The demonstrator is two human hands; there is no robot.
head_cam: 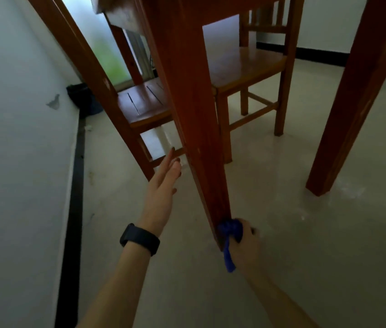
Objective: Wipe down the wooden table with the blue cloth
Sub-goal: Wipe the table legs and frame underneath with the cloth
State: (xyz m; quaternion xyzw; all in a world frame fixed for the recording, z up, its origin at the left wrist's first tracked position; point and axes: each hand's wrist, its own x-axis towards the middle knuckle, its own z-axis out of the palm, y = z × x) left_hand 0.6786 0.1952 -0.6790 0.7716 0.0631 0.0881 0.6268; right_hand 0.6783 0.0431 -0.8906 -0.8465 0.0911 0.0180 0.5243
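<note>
The wooden table is cut off at the 12 o'clock edge, its top out of view. The blue cloth is mostly hidden inside the right hand. The dark object at 10 o'clock is blurred and unidentifiable.

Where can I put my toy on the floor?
The widest bare floor lies between the near table leg and the right table leg. Another strip runs between the black skirting and the left hand. Crowded: behind the near leg, by two chairs, and at its foot, where the right hand grips the blue cloth.

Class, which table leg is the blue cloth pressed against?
The nearest, central table leg; the right hand holds the blue cloth at its foot.
</note>
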